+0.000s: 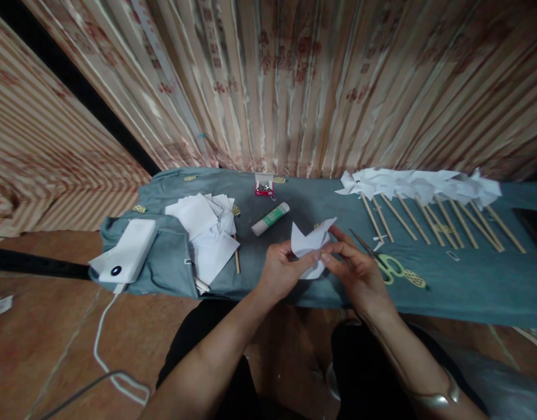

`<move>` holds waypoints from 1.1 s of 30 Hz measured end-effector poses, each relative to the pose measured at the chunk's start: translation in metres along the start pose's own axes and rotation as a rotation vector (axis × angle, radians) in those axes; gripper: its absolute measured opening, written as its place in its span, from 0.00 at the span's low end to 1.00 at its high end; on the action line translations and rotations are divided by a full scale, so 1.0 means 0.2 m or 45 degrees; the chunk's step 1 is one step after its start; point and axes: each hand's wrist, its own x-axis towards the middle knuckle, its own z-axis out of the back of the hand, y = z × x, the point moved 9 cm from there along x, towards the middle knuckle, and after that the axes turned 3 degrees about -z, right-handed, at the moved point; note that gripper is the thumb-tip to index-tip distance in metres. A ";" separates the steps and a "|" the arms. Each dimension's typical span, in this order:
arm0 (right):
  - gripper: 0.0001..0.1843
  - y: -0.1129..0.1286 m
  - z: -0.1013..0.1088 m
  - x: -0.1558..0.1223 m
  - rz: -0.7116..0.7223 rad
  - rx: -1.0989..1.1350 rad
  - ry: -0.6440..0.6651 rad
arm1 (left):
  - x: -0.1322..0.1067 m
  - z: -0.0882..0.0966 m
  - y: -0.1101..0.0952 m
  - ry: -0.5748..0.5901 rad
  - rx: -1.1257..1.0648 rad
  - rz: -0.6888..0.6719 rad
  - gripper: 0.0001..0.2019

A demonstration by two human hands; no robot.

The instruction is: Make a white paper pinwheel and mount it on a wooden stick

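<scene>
Both my hands hold a white paper pinwheel (309, 242) above the front part of the table, its pointed corners folded inward. My left hand (282, 269) grips its left side, with the thumb pressed toward the middle. Fingers of my right hand (353, 269) pinch it from the right, close to the centre. Anything small between the fingertips is hidden. Just behind lies a glue stick (270, 219) with a green label. Scissors (388, 267) with pale green handles lie beside my right hand. A small red and white box (264, 185) of shiny metal pins stands open farther back.
Loose white paper sheets (202, 219) lie in a pile on the left, over a wooden stick (238, 259). Several finished pinwheels on sticks (425, 186) line the right. A white power bank (132, 251) with a cable sits at the left edge. A pleated curtain (251, 87) hangs behind.
</scene>
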 end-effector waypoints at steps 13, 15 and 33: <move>0.28 -0.03 0.00 -0.01 -0.171 0.379 -0.135 | -0.01 0.02 0.02 0.045 -0.009 0.021 0.24; 0.28 -0.03 -0.04 -0.01 -0.234 0.396 -0.052 | -0.01 0.03 0.03 0.047 -0.011 0.047 0.24; 0.14 -0.06 -0.06 -0.02 -0.249 0.263 -0.003 | -0.03 0.05 0.02 0.039 0.020 0.052 0.20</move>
